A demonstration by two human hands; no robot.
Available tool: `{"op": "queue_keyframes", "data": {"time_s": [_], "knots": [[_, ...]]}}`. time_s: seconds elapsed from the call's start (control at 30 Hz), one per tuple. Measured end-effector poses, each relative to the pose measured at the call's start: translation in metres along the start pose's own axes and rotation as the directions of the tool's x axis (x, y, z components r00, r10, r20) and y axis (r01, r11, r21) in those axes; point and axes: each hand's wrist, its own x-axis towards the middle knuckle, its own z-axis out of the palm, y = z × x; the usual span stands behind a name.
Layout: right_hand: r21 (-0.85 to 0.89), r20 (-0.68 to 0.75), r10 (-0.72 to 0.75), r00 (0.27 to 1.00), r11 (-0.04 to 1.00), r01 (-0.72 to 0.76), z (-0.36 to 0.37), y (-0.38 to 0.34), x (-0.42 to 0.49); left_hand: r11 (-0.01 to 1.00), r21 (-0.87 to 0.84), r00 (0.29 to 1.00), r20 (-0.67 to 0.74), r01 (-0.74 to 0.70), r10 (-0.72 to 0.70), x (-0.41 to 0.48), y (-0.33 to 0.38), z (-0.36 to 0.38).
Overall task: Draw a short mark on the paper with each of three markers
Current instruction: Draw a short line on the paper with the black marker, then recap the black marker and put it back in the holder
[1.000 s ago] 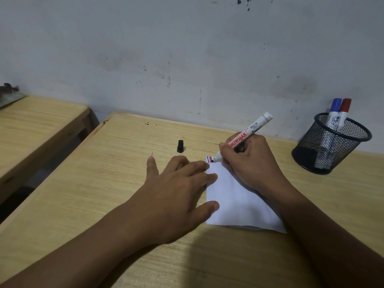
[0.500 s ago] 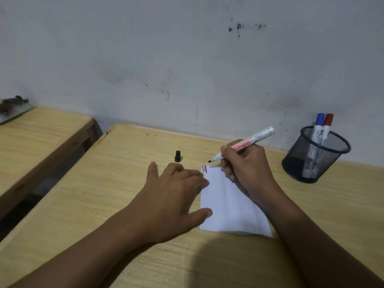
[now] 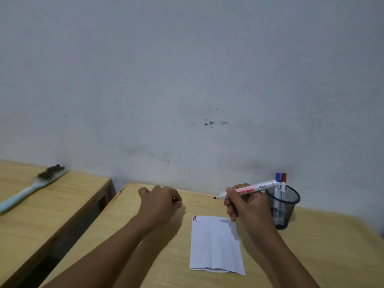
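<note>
A white folded paper [image 3: 216,246] lies on the wooden table [image 3: 322,246], with short blue and red marks [image 3: 194,218] at its top left corner. My right hand [image 3: 247,206] grips a white marker [image 3: 247,191], uncapped, its black tip pointing left in the air beyond the paper's far edge. My left hand [image 3: 160,202] rests curled on the table to the left of the paper. The marker's black cap is out of sight, and I cannot tell whether it is under that hand. A blue-capped marker [image 3: 278,177] and a red-capped marker [image 3: 283,177] stand in a black mesh cup [image 3: 289,206].
The mesh cup stands just behind my right hand, near the wall. A second wooden table [image 3: 52,204] at the left, across a dark gap, carries a light blue brush [image 3: 29,191]. The grey wall runs along the tables' far edges.
My left hand left the paper and went forward to where the black cap stood, fingers curling. My right hand lifted the marker off the paper. The view tilted upward.
</note>
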Motion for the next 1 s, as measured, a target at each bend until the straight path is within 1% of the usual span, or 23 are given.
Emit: {"op": "queue_keyframes", "data": {"time_s": [0.03, 0.07, 0.1, 0.13, 0.17, 0.2, 0.23, 0.3, 0.43, 0.53, 0.6, 0.63, 0.67, 0.7, 0.77, 0.8, 0.87, 0.9, 0.93, 0.97, 1.0], "knots": [[0.001, -0.008, -0.005, 1.000, 1.000, 0.005, -0.004, -0.007, -0.003, 0.993, -0.118, 1.000, -0.017, 0.017, -0.019, -0.005, 0.007, -0.009], [0.009, -0.015, -0.012, 1.000, 1.000, 0.012, -0.007, -0.015, -0.006, 0.957, -0.289, 0.999, -0.020, 0.030, -0.037, -0.010, 0.014, -0.019], [0.019, -0.020, -0.023, 1.000, 1.000, 0.023, -0.009, -0.025, -0.009, 0.872, -0.488, 0.999, -0.009, 0.030, -0.040, -0.017, 0.022, -0.031], [0.028, -0.021, -0.037, 0.999, 0.999, 0.038, -0.010, -0.035, -0.012, 0.739, -0.673, 1.000, 0.004, 0.019, -0.021, -0.026, 0.031, -0.043], [0.036, -0.018, -0.057, 0.998, 0.998, 0.057, -0.009, -0.046, -0.016, 0.610, -0.793, 1.000, 0.011, 0.002, 0.012, -0.035, 0.041, -0.056], [0.047, -0.015, -0.079, 0.997, 0.996, 0.080, -0.009, -0.057, -0.020, 0.522, -0.852, 0.999, 0.002, -0.025, 0.051, -0.043, 0.051, -0.068], [0.059, -0.012, -0.103, 0.995, 0.993, 0.104, -0.008, -0.068, -0.025, 0.477, -0.877, 0.996, -0.017, -0.055, 0.084, -0.050, 0.061, -0.079], [0.086, -0.008, -0.149, 0.989, 0.985, 0.149, -0.008, -0.090, -0.035, 0.428, -0.897, 0.990, -0.061, -0.110, 0.126, -0.063, 0.079, -0.098], [0.095, 0.027, -0.232, 0.972, 0.969, 0.228, -0.012, -0.127, -0.054, 0.395, -0.898, 0.973, -0.122, -0.193, 0.197, -0.079, 0.104, -0.127], [0.071, 0.055, -0.293, 0.955, 0.955, 0.289, -0.020, -0.149, -0.069, 0.367, -0.893, 0.951, -0.170, -0.260, 0.259, -0.092, 0.124, -0.143], [0.054, 0.062, -0.312, 0.948, 0.949, 0.309, -0.027, -0.160, -0.076, 0.364, -0.881, 0.939, -0.208, -0.302, 0.275, -0.097, 0.136, -0.151], [0.059, 0.061, -0.310, 0.949, 0.950, 0.307, -0.031, -0.165, -0.079, 0.383, -0.860, 0.931, -0.243, -0.337, 0.273, -0.099, 0.141, -0.154], [0.063, 0.054, -0.304, 0.951, 0.952, 0.301, -0.035, -0.170, -0.081, 0.426, -0.820, 0.919, -0.291, -0.383, 0.265, -0.101, 0.147, -0.156], [0.057, 0.044, -0.301, 0.953, 0.953, 0.298, -0.039, -0.174, -0.083, 0.490, -0.756, 0.901, -0.352, -0.434, 0.255, -0.102, 0.153, -0.156], [0.005, 0.021, -0.294, 0.956, 0.956, 0.293, -0.044, -0.180, -0.086, 0.633, -0.577, 0.841, -0.482, -0.517, 0.247, -0.105, 0.164, -0.153], [-0.023, 0.015, -0.280, 0.960, 0.960, 0.280, -0.047, -0.182, -0.088, 0.689, -0.492, 0.811, -0.531, -0.532, 0.247, -0.107, 0.169, -0.151], [-0.062, -0.008, -0.233, 0.972, 0.971, 0.232, -0.051, -0.185, -0.087, 0.729, -0.420, 0.782, -0.571, -0.540, 0.250, -0.105, 0.178, -0.146], [-0.105, -0.037, -0.218, 0.975, 0.971, 0.214, -0.053, -0.184, -0.085, 0.736, -0.410, 0.780, -0.573, -0.538, 0.251, -0.103, 0.181, -0.145], [-0.187, -0.094, -0.231, 0.968, 0.960, 0.211, -0.057, -0.183, -0.082, 0.751, -0.393, 0.780, -0.573, -0.530, 0.250, -0.101, 0.184, -0.146], [-0.306, -0.166, -0.286, 0.944, 0.925, 0.226, -0.061, -0.180, -0.079, 0.773, -0.363, 0.778, -0.576, -0.520, 0.252, -0.097, 0.187, -0.147], [-0.450, -0.222, -0.389, 0.894, 0.854, 0.260, -0.066, -0.176, -0.075, 0.797, -0.321, 0.772, -0.579, -0.512, 0.263, -0.094, 0.190, -0.149]]}}
